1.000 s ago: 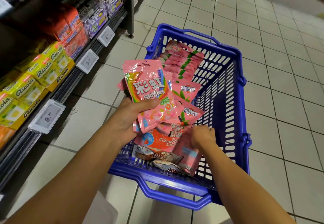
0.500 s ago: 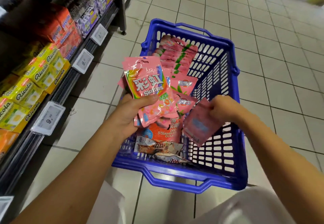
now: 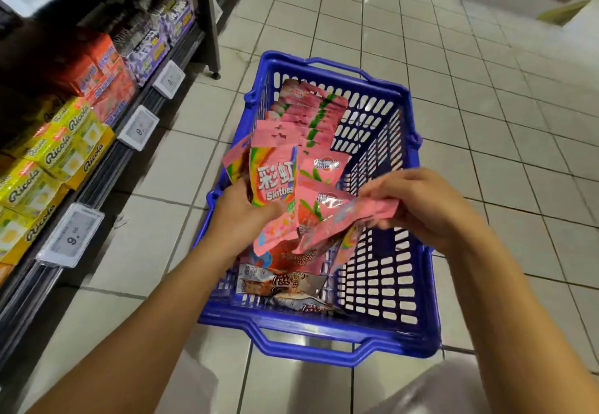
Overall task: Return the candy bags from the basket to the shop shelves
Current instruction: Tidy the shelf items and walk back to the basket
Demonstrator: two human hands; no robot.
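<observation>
**Gathering pink bags into one bundle before shelving**

On the left, the shelves (image 3: 107, 141) carry yellow lozenge boxes (image 3: 61, 151), orange boxes and purple packs, with price tags (image 3: 73, 235) clipped along the edge. No pink bags show among them, so the right spot for this candy is either higher up or out of frame; it cannot be told from here.

The left hand (image 3: 241, 219) is closed around a fan of pink candy bags (image 3: 275, 183), thumb across the front of the Skittles one, held just above the blue basket (image 3: 382, 284) standing on the tiled floor. How many bags are in that fan is unclear, since they overlap.

To its right, the right hand (image 3: 421, 206) pinches another pink bag (image 3: 353, 216) by one end, its fingers clamped on the edge, the free end pointing toward the bundle. That bag is blurred and its print is unreadable.

To do this step well, the loose bag should probably slide flat in behind the fan, tops aligned, so the left thumb can trap it; a crooked stack could slip when lifted to the shelf.

More pink bags stand in a row at the basket's far end, and a strawberry gummy bag (image 3: 291, 256) and silvery packets (image 3: 282, 284) lie below, partly covered by the hands.
</observation>
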